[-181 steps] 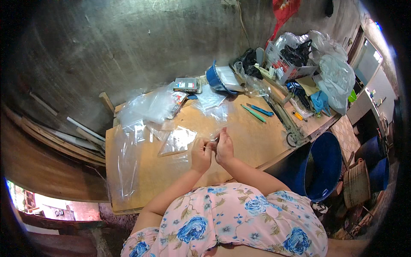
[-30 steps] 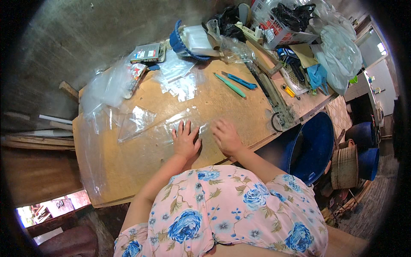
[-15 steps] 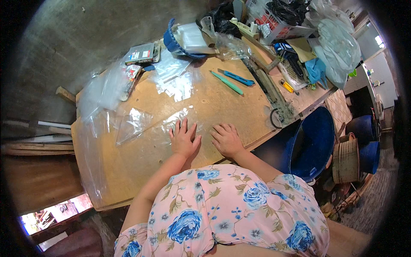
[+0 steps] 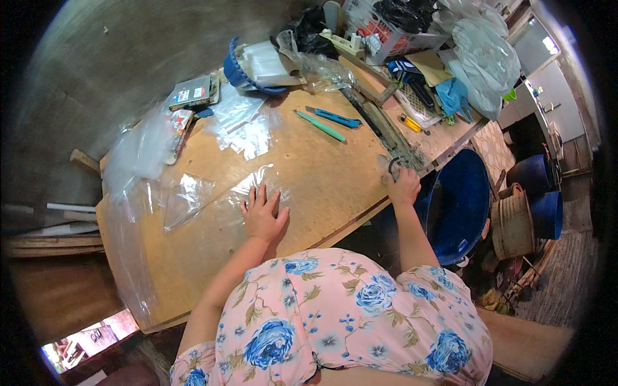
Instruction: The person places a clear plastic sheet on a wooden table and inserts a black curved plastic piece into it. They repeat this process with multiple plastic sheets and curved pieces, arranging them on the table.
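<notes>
My left hand [image 4: 262,217] lies flat with its fingers spread on the wooden board, its fingertips on a shiny clear plastic sheet [image 4: 259,182]. At the board's right edge my right hand [image 4: 404,187] has its fingers closed on the lower part of a thin black loop [image 4: 394,165]. Whatever else the loop joins is hidden by the hand. Left of my left hand lies a folded triangular piece of clear plastic [image 4: 187,201]. A green pen-shaped tool [image 4: 320,126] and a blue box cutter [image 4: 334,117] rest side by side farther back.
Clear plastic bags [image 4: 241,132] lie toward the back, beside small boxes [image 4: 193,94] and a blue basket [image 4: 239,72]. A yellow lighter [image 4: 411,123] is beyond the wooden strip [image 4: 380,125]. A big blue tub [image 4: 458,206] stands below the right edge.
My right hand has left its flat resting place on the board, moved right and closed on the black loop. My left hand stays flat. The view has shifted slightly to the right.
</notes>
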